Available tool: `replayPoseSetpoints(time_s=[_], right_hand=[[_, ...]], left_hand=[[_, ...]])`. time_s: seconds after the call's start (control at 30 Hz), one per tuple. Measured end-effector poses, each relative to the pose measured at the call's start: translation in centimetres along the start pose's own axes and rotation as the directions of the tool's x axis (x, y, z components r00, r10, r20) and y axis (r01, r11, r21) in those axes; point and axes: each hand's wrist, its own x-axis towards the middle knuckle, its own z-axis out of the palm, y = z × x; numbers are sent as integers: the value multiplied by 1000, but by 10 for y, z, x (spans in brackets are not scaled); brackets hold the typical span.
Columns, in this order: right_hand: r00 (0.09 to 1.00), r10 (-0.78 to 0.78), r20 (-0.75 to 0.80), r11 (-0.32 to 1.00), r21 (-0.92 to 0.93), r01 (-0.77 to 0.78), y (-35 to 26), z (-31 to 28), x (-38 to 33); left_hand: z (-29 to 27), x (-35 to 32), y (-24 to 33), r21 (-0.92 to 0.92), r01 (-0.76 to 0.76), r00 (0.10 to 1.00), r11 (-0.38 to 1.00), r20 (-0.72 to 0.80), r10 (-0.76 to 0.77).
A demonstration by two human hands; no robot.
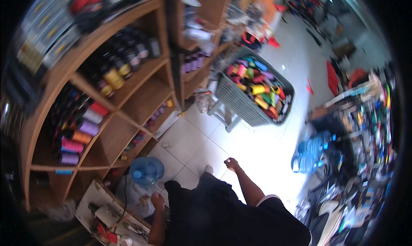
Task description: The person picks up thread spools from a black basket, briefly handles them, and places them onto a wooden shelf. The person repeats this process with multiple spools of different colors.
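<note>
My right hand (232,163) hangs over the white tiled floor with its fingers curled closed. A small pale spot shows at its fingertips, too small to name. My left hand (157,201) is low at my side, near a clear plastic bag (139,199) and a large blue water bottle (148,171). Its fingers are blurred, and I see nothing plainly held in it. Ahead of me a grey-green plastic basket (238,99) full of colourful thread spools (258,90) rests on a grey stool (231,125).
On the left stands a wooden cubby shelf (122,132) with thread cones (71,145) in several cubbies. A low box (86,203) with tools is at my left. More blue water bottles (307,163) and piled clutter (365,130) line the right side.
</note>
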Motion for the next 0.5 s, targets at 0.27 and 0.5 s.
replayPoseSetpoints(time_s=[0.27, 0.5], right_hand=[[955, 244, -171, 939, 289, -188, 170, -11, -42], [748, 277, -603, 926, 375, -41, 120, -85, -41]], left_hand=[[59, -31, -31, 59, -416, 679, 907, 684, 267], [53, 92, 149, -62, 785, 438, 616, 759, -481]])
